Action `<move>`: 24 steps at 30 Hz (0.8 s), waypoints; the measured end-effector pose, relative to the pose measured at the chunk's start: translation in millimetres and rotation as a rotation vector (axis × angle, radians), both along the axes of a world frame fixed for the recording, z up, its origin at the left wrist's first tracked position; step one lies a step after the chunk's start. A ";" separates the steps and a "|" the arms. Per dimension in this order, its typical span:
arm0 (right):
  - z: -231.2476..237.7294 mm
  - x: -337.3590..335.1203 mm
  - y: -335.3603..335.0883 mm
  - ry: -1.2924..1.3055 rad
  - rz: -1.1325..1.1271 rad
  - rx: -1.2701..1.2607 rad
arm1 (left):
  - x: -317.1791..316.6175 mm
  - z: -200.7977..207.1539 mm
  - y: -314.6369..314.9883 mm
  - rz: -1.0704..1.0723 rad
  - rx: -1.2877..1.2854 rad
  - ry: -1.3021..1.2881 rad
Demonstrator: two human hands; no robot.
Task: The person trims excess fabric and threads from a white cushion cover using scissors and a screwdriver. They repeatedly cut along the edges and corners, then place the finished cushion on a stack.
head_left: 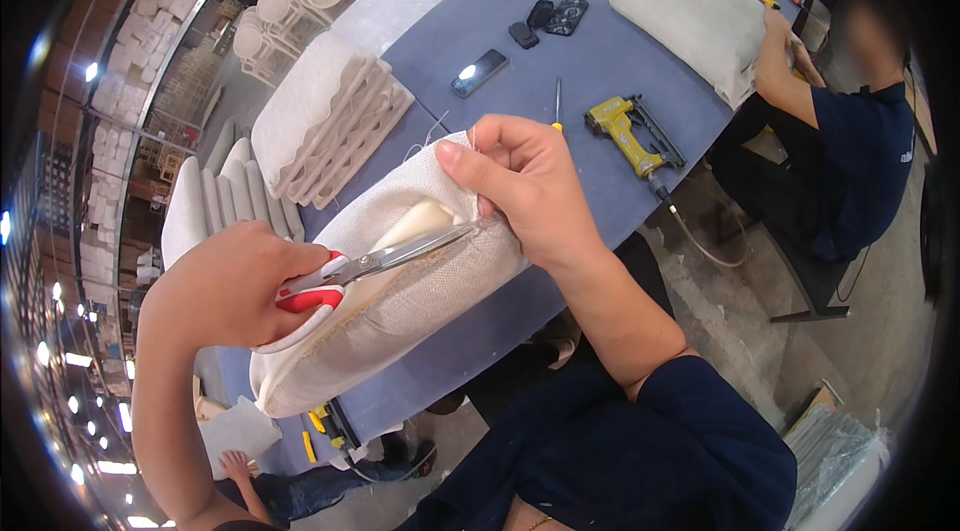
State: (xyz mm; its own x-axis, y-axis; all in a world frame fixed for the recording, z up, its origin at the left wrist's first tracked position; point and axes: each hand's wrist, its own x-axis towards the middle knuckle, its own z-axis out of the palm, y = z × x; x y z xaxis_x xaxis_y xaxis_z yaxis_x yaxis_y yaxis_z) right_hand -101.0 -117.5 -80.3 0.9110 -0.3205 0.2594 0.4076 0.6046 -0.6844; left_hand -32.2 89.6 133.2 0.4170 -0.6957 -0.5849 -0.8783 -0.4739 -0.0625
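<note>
My left hand [235, 281] is closed round the red and white handles of a pair of scissors [395, 256]. The scissor blades lie along the open edge of a cushion [410, 306] covered in off-white woven fabric, tips close to my right hand. Pale yellow foam [420, 219] shows through the gap in the cover. My right hand [530, 191] pinches the fabric at the cushion's upper right corner, thumb on top. Loose threads stick out near that corner. The cushion is held tilted above the blue-grey table.
The blue-grey table [440, 171] bears a stack of cushions [330, 121], a phone [480, 73], a screwdriver [558, 106] and a yellow staple gun [630, 136] with an air hose. A co-worker [850, 151] sits at right, hands at another cushion [690, 21]. Another person's hand [237, 466] shows lower left.
</note>
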 end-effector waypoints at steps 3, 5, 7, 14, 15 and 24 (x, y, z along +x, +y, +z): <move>0.6 0.3 -1.3 0.002 0.006 0.000 | -0.4 -0.3 -3.2 -0.001 0.005 -0.002; 0.5 0.6 -0.9 -0.001 0.011 0.007 | -1.2 0.4 -3.7 0.006 0.020 -0.015; -0.2 0.7 -1.7 0.001 0.010 0.001 | -1.0 0.1 -3.9 0.001 0.024 -0.014; 1.0 1.1 0.2 -0.022 0.017 0.017 | 4.0 -0.9 1.7 -0.002 0.003 0.058; 0.2 1.7 -0.2 -0.024 0.011 0.014 | 4.1 -0.5 0.2 0.013 0.015 0.057; 0.9 4.0 2.0 -0.032 -0.011 0.037 | -1.0 5.7 -6.4 0.057 0.070 -0.015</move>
